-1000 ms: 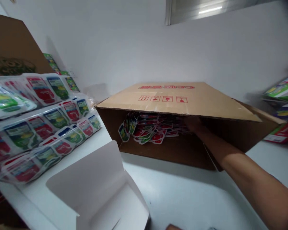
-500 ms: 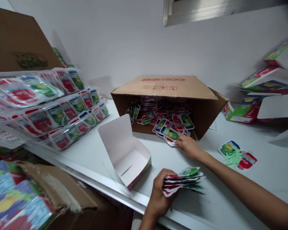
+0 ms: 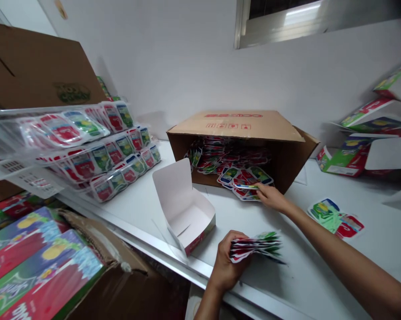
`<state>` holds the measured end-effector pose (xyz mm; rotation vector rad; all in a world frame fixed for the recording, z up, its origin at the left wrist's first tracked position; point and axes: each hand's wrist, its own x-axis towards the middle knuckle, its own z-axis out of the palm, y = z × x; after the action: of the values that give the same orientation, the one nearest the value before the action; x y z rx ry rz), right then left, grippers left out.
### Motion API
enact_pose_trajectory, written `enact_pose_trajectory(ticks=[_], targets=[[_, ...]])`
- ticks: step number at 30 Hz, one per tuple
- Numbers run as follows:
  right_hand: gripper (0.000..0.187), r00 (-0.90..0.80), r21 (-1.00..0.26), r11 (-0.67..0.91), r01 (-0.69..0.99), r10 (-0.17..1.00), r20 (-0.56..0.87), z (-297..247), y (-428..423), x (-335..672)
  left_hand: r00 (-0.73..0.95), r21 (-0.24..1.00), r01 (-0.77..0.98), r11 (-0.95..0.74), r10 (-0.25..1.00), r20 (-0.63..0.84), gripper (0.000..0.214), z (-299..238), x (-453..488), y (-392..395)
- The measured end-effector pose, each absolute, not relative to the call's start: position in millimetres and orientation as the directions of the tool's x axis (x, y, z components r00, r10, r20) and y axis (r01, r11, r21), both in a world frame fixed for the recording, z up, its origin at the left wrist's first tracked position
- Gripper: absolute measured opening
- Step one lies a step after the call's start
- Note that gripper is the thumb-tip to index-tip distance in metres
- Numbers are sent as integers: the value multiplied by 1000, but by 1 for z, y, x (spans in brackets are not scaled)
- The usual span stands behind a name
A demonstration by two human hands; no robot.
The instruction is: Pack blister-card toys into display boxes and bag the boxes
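Observation:
My left hand (image 3: 229,258) is closed round a stack of red and green candy sachets (image 3: 258,246), above the table's front edge. Out at the cardboard box's mouth, my right hand (image 3: 271,196) pinches one sachet (image 3: 247,186) that shows edge-on. Loose sachets (image 3: 230,176) spill from the opening of the brown box (image 3: 233,123), which lies on its side. Left of my hands stands a small carton (image 3: 200,212) with its lid up and a white inside. On the right, two sachets (image 3: 350,226) lie with pale green strips (image 3: 330,221) over them.
Clear plastic trays (image 3: 97,160) of sachets are stacked at left, by a brown carton (image 3: 37,66). Below the table edge, a torn cardboard box (image 3: 120,271) holds printed boxes (image 3: 47,271). Open printed cartons (image 3: 345,155) pile up at far right, against the wall.
My right hand has lifted a sachet slightly off the loose ones at the box's mouth. My left hand keeps its stack. The whole view has shifted a little.

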<state>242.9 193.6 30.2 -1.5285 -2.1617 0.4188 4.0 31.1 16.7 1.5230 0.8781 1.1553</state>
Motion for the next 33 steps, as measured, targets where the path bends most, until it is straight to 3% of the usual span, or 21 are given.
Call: enact_pose_trajectory(ticks=[3,6,8,10,14,16,18,20,23,26,29,33], targets=[[33,-223,-642,314,699,949,221,16,153,247,245,952,39,-304,926,286,24,14,4,34],[23,-275,-929,205,308,954,120,-2,108,238,179,925,136,-355,927,329,24,9,4,36],[22,-381,-994,69,87,924,31,-8,88,232,170,923,129,-363,925,340,26,5,5,35],[24,-462,-995,46,85,887,1,-6,81,230,159,931,66,-358,925,345,41,2,5,34],[25,-536,-979,93,184,844,-21,3,84,233,81,959,5,-282,956,280,102,1,6,35],[26,-556,-989,31,144,830,-55,6,83,233,88,938,100,-332,942,324,93,3,4,37],[22,-585,-991,20,133,809,-63,9,83,235,148,896,188,-402,914,379,60,6,2,40],[14,-624,-954,161,254,781,-34,15,91,241,219,903,192,-384,914,342,37,10,1,41],[22,-535,-683,432,589,842,72,27,126,255,253,961,125,-245,945,208,42,16,2,41],[37,-293,-401,356,844,932,213,33,178,266,268,970,87,-228,943,198,39,21,6,42],[38,-207,-327,275,904,952,228,32,220,265,301,968,62,-242,930,213,29,25,7,44],[32,-152,-262,223,939,952,264,44,231,257,304,967,43,-251,925,227,36,22,7,46]])
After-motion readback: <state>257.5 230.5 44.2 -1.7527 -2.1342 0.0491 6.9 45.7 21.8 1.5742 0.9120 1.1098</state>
